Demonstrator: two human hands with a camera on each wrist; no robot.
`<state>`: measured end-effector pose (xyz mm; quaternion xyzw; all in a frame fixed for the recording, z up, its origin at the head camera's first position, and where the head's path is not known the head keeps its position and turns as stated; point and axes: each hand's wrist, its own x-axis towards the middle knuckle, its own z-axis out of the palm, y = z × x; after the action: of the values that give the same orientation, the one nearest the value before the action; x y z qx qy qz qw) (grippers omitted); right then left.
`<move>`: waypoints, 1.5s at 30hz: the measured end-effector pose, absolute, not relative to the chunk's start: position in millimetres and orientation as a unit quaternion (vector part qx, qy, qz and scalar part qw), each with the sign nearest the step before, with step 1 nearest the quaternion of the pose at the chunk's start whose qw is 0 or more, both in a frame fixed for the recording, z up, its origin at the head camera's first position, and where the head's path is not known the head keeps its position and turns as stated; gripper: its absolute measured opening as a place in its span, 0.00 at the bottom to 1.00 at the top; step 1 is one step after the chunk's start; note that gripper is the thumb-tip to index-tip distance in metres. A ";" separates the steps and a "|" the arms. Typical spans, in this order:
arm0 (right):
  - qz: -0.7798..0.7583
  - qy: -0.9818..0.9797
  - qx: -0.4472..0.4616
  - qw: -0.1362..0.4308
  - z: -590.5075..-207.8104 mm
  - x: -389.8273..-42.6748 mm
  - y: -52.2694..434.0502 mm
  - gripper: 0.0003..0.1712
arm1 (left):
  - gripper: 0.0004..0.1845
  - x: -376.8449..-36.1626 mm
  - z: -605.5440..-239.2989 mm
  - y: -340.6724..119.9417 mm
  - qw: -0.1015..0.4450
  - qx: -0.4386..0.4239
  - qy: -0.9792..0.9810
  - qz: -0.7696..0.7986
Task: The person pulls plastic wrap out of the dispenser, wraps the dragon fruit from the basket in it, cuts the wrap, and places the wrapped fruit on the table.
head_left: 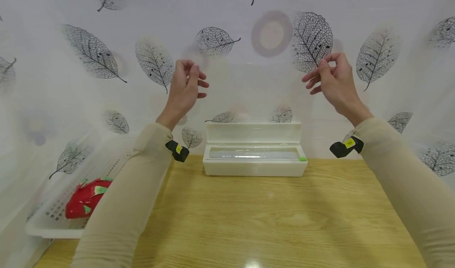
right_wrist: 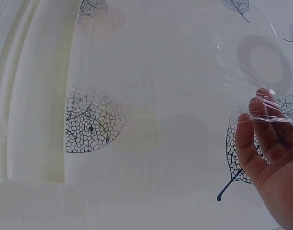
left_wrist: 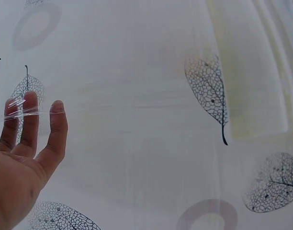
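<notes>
A sheet of clear cling film (right_wrist: 271, 119) is stretched between my raised hands, its gathered edge glinting across the fingers. My left hand (head_left: 183, 88) pinches one end of this edge between thumb and curled forefinger, the other fingers spread loosely behind it. At the other end, my right hand (head_left: 335, 80) pinches it in the same way. Both hands are above a white cling film box (head_left: 254, 170) with its lid (head_left: 254, 133) standing up. Inside lies the film roll (head_left: 254, 154). The sheet between hands and box is almost invisible in the head view.
A white plastic basket (head_left: 57, 232) stands at the left, partly behind my left sleeve. In it lies a red dragon fruit (head_left: 85, 201) with green scales. The box sits at the back of the wooden table (head_left: 256, 216), against a leaf-patterned curtain (head_left: 231, 86). A green tab (head_left: 302, 159) marks the box's right end.
</notes>
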<state>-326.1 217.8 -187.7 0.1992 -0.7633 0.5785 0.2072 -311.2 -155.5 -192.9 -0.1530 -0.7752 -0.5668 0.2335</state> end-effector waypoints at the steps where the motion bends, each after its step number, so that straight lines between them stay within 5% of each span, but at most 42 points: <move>1: 0.579 -0.763 0.200 0.207 -187.2 -325.8 217.6 0.07 | 0.09 -311.0 -192.4 -155.6 0.233 -0.152 -0.775 -0.567; 45: 0.607 -0.742 0.197 0.207 -166.3 -324.8 215.4 0.06 | 0.08 -305.4 -174.5 -155.0 0.254 -0.167 -0.763 -0.570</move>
<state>-324.8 215.4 -166.3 0.1968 -0.7415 0.6071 0.2071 -305.4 -155.0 -174.5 -0.1670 -0.7635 -0.5697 0.2542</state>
